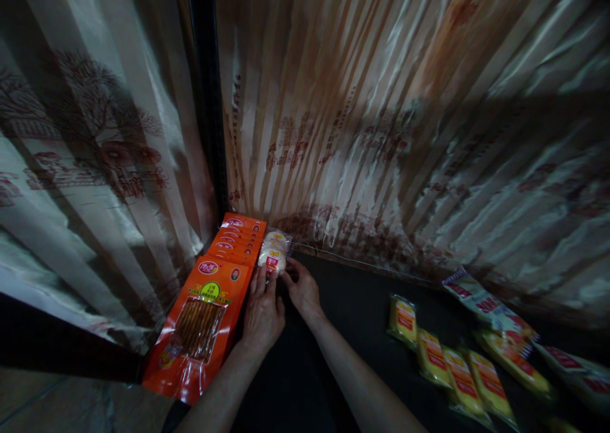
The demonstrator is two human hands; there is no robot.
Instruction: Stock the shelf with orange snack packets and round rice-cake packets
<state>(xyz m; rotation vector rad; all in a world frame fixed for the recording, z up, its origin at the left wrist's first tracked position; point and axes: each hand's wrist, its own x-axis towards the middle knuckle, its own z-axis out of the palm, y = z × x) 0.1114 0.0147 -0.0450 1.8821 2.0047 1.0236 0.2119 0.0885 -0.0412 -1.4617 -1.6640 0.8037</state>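
- Head view: the left hand stretches its fingers nearly straight and close together, their tips touching the near end of a clear-wrapped snack pack.
- The right hand bends its fingers around at the pack's right side, thumb and forefinger a little apart; whether either hand grips it, I cannot tell.
- The snack pack lies on the dark shelf, just beside the orange packs; pale round discs show through shiny film, with a red-and-yellow label too small to read.
- Left of the hands, the front orange pack is flat and glossy, with an oval logo in Chinese characters, a yellow-green disc of print, and a clear window showing thin brown sticks.
- More orange packs overlap behind it, repeating the oval logo.
- Well to the right lie yellow oblong packs with red labels, writing blurred, and a crinkled white-and-red bag.
- Beyond, pleated, shiny sheeting carries reddish drawings and vertical characters, behind a dark post.
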